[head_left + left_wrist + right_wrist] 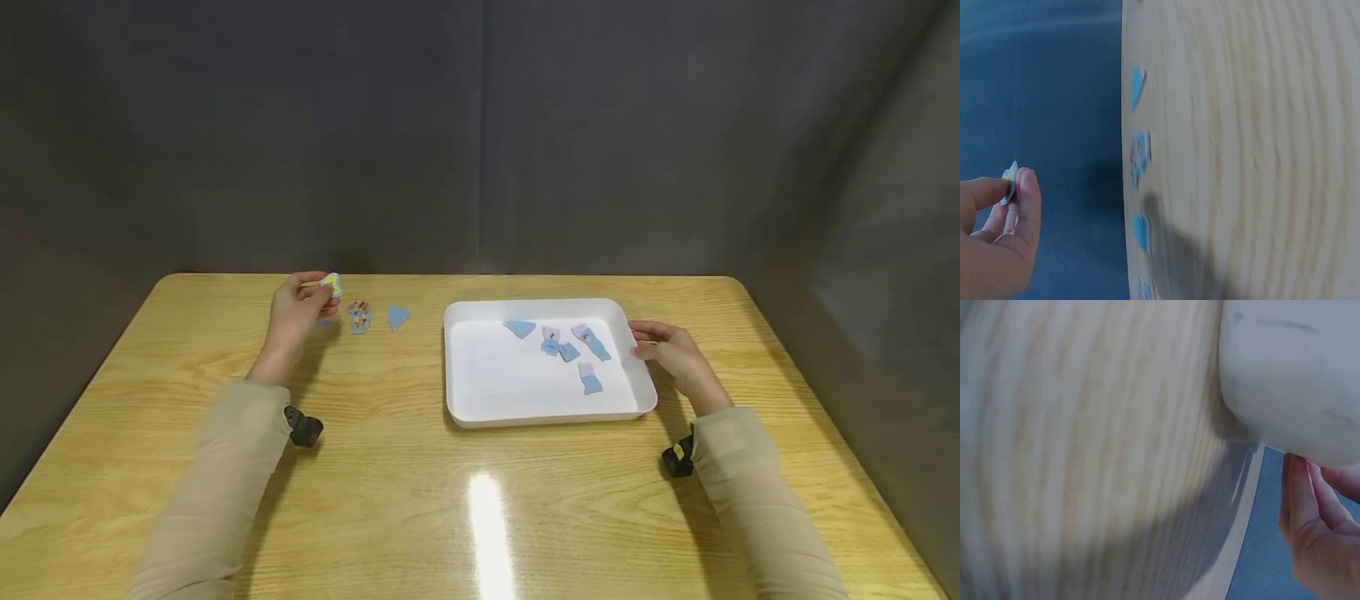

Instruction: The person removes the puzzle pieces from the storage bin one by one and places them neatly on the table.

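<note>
My left hand is raised over the far left of the table, pinching a small puzzle piece with yellow print between thumb and fingers. Below and beside it lie a multicoloured piece, a plain blue piece and another blue piece partly hidden by the hand. A further piece shows at the lower edge of the left wrist view. My right hand holds the right side of the white tray, its thumb at the rim and its fingers against the outer wall.
Inside the tray, several blue and pale pieces lie in its right half, among them a blue piece near the far wall and a two-toned piece nearer me. A dark curtain stands behind the wooden table.
</note>
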The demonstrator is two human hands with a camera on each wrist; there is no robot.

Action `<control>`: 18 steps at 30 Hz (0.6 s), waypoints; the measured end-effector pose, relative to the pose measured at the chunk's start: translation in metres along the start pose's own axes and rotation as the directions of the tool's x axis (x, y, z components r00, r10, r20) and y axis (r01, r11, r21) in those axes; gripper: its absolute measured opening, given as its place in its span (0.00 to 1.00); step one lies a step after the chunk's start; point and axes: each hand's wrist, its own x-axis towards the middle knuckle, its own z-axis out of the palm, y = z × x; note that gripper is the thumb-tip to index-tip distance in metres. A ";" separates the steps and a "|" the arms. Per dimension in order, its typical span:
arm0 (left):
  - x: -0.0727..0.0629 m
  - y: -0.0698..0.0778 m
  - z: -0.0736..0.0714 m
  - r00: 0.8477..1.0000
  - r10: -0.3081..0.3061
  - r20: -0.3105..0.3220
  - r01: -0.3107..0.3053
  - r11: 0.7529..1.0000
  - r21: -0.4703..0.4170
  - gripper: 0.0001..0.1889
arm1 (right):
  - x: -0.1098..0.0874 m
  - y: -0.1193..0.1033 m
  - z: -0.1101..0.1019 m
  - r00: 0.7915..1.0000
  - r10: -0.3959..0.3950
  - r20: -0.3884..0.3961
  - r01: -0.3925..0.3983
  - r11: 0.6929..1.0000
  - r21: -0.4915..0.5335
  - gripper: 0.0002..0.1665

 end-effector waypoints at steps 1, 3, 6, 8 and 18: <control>0.000 -0.002 -0.006 1.000 -0.006 -0.014 0.006 1.000 -0.005 0.24 | 0.000 -0.001 0.001 1.000 0.000 0.002 0.000 1.000 -0.004 0.35; -0.002 -0.006 -0.018 1.000 -0.018 -0.026 0.018 1.000 -0.004 0.25 | 0.000 -0.002 0.002 1.000 0.003 0.005 -0.003 1.000 -0.006 0.35; -0.003 -0.011 -0.033 0.999 -0.028 -0.044 0.029 0.999 0.015 0.26 | -0.001 -0.003 0.003 1.000 -0.009 0.002 0.009 1.000 -0.017 0.34; -0.003 -0.015 -0.042 0.998 -0.035 -0.057 0.038 0.998 0.042 0.27 | -0.001 -0.004 0.002 1.000 -0.021 -0.003 0.021 1.000 -0.021 0.34; -0.003 -0.037 -0.072 0.959 -0.167 -0.228 0.185 0.981 0.058 0.27 | -0.003 -0.001 0.001 0.999 0.029 -0.017 -0.030 0.999 -0.024 0.35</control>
